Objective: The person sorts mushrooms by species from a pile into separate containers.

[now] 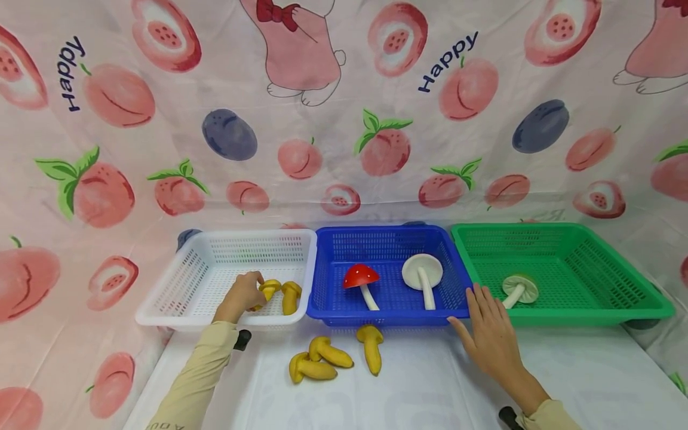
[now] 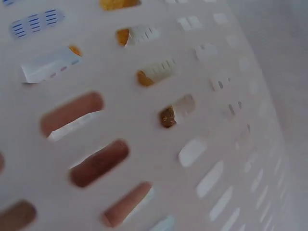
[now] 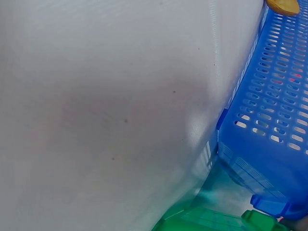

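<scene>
Yellow mushrooms [image 1: 291, 298] (white basket [image 1: 247, 248])

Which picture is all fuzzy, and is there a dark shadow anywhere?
Head view: mostly sharp, even the dots on the red mushroom; left wrist view: the fuzzy one, with the left hand blurred behind slots in the white basket; right wrist view: a wide, soft-edged shadow greys the white tablecloth.

Three mushrooms [image 1: 371, 352] lie on the table [image 1: 414, 394] before three side-by-side baskets [image 1: 387, 315].
</scene>
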Available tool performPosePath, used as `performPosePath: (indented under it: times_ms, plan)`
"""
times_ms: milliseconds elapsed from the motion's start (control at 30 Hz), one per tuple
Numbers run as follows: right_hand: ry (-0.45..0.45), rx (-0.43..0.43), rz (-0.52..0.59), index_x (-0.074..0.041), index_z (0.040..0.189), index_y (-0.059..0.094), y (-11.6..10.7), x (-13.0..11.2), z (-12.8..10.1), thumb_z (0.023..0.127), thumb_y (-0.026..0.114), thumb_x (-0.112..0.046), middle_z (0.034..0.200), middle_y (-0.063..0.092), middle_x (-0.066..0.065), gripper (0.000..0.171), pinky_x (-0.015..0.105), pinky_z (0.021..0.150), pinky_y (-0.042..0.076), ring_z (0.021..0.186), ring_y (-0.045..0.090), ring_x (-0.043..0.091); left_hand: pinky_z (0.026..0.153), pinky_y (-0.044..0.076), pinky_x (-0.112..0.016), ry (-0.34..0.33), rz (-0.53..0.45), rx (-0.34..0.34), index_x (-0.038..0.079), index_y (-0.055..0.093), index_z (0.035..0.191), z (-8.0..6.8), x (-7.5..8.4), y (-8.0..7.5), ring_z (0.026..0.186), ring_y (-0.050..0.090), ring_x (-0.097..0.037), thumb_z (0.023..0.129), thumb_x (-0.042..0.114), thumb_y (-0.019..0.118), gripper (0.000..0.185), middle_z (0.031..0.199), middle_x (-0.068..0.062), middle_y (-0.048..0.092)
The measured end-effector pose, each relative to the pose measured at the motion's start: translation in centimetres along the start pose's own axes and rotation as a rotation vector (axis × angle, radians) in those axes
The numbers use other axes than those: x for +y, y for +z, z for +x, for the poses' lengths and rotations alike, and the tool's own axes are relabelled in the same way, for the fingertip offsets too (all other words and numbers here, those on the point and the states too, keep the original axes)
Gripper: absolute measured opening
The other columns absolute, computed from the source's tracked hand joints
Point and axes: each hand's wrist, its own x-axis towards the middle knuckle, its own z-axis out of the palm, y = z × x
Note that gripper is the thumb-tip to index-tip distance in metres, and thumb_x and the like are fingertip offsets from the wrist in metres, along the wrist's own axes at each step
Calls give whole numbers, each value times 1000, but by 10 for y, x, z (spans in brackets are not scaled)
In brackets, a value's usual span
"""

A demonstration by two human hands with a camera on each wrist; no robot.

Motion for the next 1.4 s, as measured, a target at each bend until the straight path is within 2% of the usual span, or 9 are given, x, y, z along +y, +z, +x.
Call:
performPosePath:
  times_ms: [167, 400, 567, 767, 933, 1067, 1233, 1400]
  plan:
    - [-5, 13, 3, 9, 138, 39, 1, 0, -1, 93, 52, -46, 141, 38, 30, 72, 48, 114, 13, 132, 32, 44, 52, 53, -30, -6, -3, -12, -9, 52, 117, -3, 2, 0, 65, 58, -26, 75, -2, 70, 46, 103, -30, 54]
    - [-7, 30, 5, 9, 137, 41, 2, 0, -1, 94, 51, -47, 140, 38, 30, 72, 49, 114, 14, 130, 34, 44, 54, 54, -32, 4, -10, 11, -7, 54, 117, -6, -2, -2, 65, 57, -26, 77, 4, 70, 45, 104, -29, 56]
    - [-3, 25, 6, 9, 138, 40, 2, 1, -2, 94, 51, -47, 141, 38, 30, 72, 50, 114, 14, 132, 32, 43, 58, 53, -34, 71, -13, 21, -7, 56, 116, -10, -4, -9, 70, 60, -26, 81, 9, 68, 41, 91, -21, 63]
    - [-2, 21, 5, 9, 138, 39, 1, 0, -2, 94, 52, -45, 141, 38, 30, 71, 50, 114, 14, 132, 32, 43, 65, 53, -40, 157, -19, 65, -5, 59, 113, -20, -3, -16, 79, 61, -29, 82, 12, 68, 36, 90, -17, 66]
    - [-5, 18, 9, 9, 138, 39, 0, -1, -2, 93, 53, -44, 141, 37, 30, 71, 50, 114, 14, 133, 31, 43, 68, 54, -39, 216, -89, 100, -2, 61, 111, -32, 0, -18, 82, 63, -29, 84, 11, 67, 31, 92, -15, 65]
    - [-6, 19, 9, 9, 138, 39, 0, -1, -1, 93, 54, -44, 141, 38, 30, 71, 50, 114, 14, 132, 32, 43, 70, 55, -39, 280, -141, 130, 0, 63, 108, -41, 5, -18, 82, 64, -27, 84, 9, 67, 26, 91, -13, 66]
    - [-4, 19, 8, 9, 138, 39, 0, -1, -1, 93, 53, -45, 141, 38, 30, 71, 50, 114, 15, 132, 32, 43, 71, 54, -37, 365, -156, 169, 3, 66, 104, -54, 14, -17, 83, 64, -24, 83, 7, 68, 21, 88, -7, 66]
    - [-7, 23, 11, 9, 138, 40, 0, -1, -1, 93, 54, -44, 141, 38, 30, 71, 51, 113, 15, 132, 32, 43, 73, 52, -39, 399, -163, 194, 6, 67, 104, -68, 23, -16, 86, 64, -22, 83, 6, 68, 20, 88, -4, 67]
